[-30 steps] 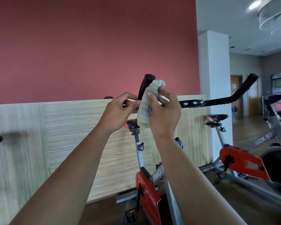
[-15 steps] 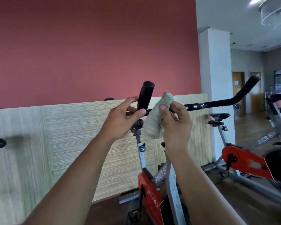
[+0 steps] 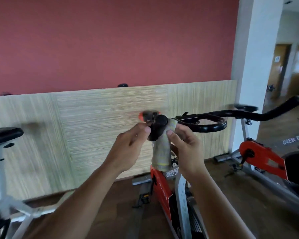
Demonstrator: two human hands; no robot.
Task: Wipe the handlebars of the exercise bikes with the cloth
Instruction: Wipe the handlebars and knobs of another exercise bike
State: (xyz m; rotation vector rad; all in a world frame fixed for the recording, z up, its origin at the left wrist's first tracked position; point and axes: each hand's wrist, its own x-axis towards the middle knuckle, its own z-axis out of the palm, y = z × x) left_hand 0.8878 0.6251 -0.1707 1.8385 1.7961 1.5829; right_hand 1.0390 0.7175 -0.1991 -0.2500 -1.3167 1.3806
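Note:
The black handlebar (image 3: 212, 120) of the red and grey exercise bike (image 3: 164, 185) runs across the middle, its left grip end (image 3: 158, 129) pointing at me. A grey cloth with yellow stripes (image 3: 160, 152) is draped over that grip and hangs below it. My right hand (image 3: 185, 145) pinches the cloth against the grip's right side. My left hand (image 3: 128, 145) is at the grip's left side, thumb and fingers curled close to it; what it holds is blurred.
A second red bike (image 3: 264, 157) stands at the right, beside a white pillar (image 3: 254, 66). Another bike's black saddle (image 3: 4, 134) and white frame are at the left. A wood-panelled low wall (image 3: 93, 128) runs behind, under a red wall.
The view has tilted down and closer. The grip end now points at me, and the cloth has gone from beside the grip to draped over it, hanging lower.

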